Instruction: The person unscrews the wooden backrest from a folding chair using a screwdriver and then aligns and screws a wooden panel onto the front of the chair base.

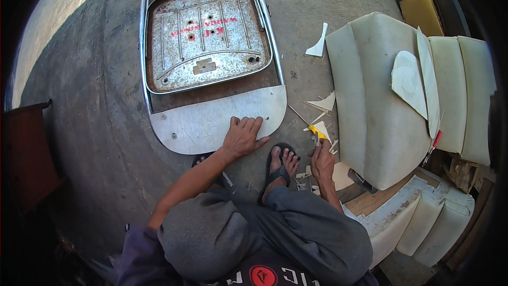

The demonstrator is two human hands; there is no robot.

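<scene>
A folding chair's chrome tube frame (143,47) lies on the concrete, with a rusty metal seat (217,37) inside it. Across its near end sits a pale, round-cornered panel (196,119) with small holes or fasteners. My left hand (243,136) rests on the panel's right part, fingers curled down and thumb out; whatever is under the fingertips is hidden. Right of my foot, my right hand (321,164) closes its fingertips at the handle end of a yellow-handled screwdriver (318,128). The screwdriver's thin shaft points away to the upper left. A small greyish piece by the fingertips is unclear.
Cream padded seat cushions (381,90) stand on the right, with cut pale pieces (408,82) and a red-handled tool (436,140) on them. Offcuts (324,103) litter the floor. My sandaled foot (282,164) is between my hands. A rust-red metal object (32,153) stands far left.
</scene>
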